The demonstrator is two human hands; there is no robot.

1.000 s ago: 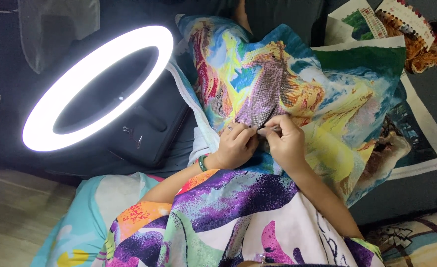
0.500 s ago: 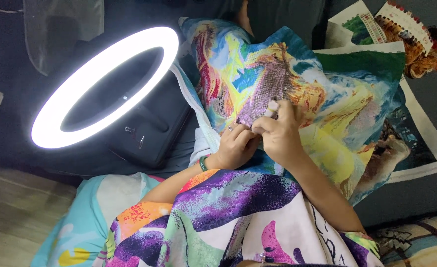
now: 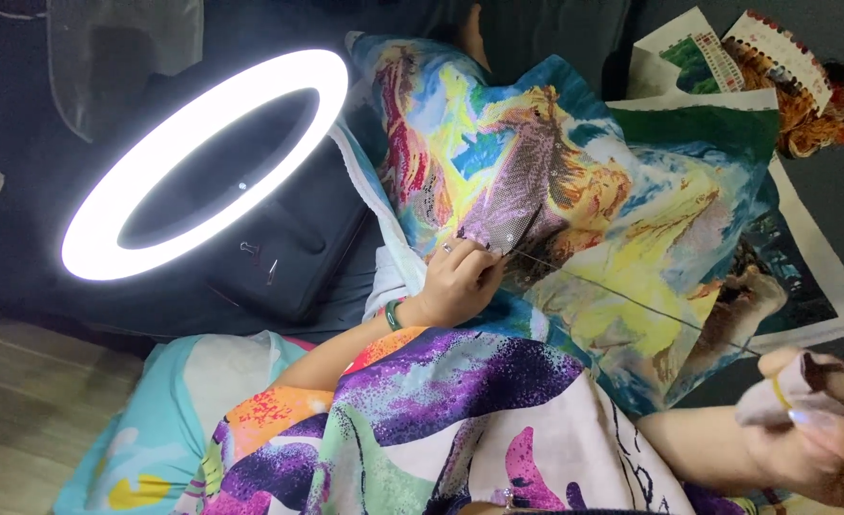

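We are seeing embroidery canvas (image 3: 574, 181) spreading over lap beside glowing ring light (image 3: 193, 162) – left hand (image 3: 455, 281) pinching canvas, right hand (image 3: 813, 429) pinching taut thread (image 3: 632, 300); needle too blurred, right hand partly cut off.

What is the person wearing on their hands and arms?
The left hand has a ring on one finger and a green bangle at the wrist. The right hand has long, pale painted nails, a yellowish band round one finger and a pale wrap over a fingertip. Both forearms are bare, coming out of a loose, bright patterned top.
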